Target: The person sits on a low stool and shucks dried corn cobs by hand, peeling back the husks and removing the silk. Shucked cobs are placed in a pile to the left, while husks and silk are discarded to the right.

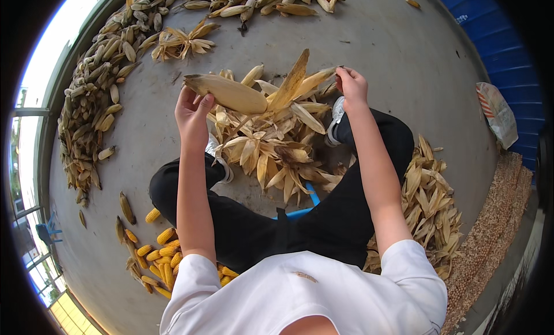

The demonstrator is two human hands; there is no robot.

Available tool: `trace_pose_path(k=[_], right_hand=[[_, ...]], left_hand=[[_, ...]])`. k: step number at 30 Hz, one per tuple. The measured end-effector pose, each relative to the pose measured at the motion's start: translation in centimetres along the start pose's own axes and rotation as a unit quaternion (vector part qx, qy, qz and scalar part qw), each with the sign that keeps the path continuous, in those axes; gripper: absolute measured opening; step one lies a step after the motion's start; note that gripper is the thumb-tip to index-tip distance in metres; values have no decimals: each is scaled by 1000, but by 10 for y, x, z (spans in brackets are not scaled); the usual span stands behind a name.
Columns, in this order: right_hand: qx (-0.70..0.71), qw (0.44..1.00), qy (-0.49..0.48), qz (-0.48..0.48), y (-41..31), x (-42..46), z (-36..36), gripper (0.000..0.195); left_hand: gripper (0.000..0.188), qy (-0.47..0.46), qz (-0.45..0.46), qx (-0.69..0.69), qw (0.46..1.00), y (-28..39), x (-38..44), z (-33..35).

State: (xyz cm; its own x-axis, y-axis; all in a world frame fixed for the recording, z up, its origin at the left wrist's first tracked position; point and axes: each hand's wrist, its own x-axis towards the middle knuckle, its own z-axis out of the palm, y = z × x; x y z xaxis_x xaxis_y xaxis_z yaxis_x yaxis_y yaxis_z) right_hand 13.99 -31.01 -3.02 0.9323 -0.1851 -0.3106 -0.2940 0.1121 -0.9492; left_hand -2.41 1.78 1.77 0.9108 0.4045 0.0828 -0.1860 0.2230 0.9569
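My left hand (194, 105) holds the tip end of an ear of corn still wrapped in dry husk (233, 94). Husk leaves (292, 81) spread out from the ear's other end, to the right. The fingertips of my right hand (351, 86) pinch the dark tip of one such husk leaf (318, 80). Below both hands, between my shoes, lies a heap of dry corn husks (259, 151) with some husked-over ears among them.
Unhusked ears (93, 79) form a long pile at left, with more (259, 1) at the far side. Bare yellow cobs (166, 252) lie by my left leg, loose husks (428, 200) by my right. A sack (497, 114) leans on a blue wall (497, 44). Blue seat parts (298, 213) show between my legs.
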Motion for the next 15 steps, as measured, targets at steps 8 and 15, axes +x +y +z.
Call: trace_pose_path(k=[8,15], right_hand=[[-168,916,-180,-315,-23,-89,50,25],[-308,855,-224,-351,16,-143,76,45]], left_hand=[[45,-50,-47,166,984,-9,-8,35],[46,-36,-84,246,965,-20,-5,46]])
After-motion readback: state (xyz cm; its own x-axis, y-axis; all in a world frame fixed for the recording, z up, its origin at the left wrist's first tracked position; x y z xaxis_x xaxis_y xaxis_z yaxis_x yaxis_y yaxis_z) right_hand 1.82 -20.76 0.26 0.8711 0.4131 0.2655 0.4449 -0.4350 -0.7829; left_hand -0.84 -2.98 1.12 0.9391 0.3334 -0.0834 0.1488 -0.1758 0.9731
